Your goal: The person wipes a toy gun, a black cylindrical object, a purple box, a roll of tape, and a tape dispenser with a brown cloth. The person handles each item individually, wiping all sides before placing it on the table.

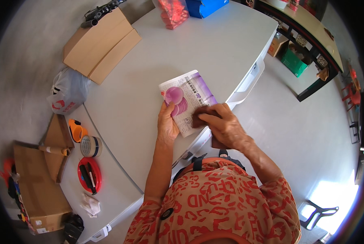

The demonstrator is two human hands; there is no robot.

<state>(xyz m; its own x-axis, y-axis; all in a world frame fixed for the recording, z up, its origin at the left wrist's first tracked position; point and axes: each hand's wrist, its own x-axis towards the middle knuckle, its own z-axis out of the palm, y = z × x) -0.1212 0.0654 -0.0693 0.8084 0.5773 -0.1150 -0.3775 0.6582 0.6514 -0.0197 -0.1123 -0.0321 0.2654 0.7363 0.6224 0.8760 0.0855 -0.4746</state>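
Observation:
A white and purple flat packet, printed with pink round shapes, is held tilted above the near edge of the grey table. My left hand grips it by its lower left side, thumb on the front and the other fingers hidden behind. In my right hand is a dark brown cloth, bunched under closed fingers against the packet's lower right part. More of the cloth hangs below that hand.
On the table's left lie a cardboard box, a plastic bag, an orange tape dispenser, a tape roll and a red dish with dark tools. A clear bag of red things and a blue box stand at the far edge.

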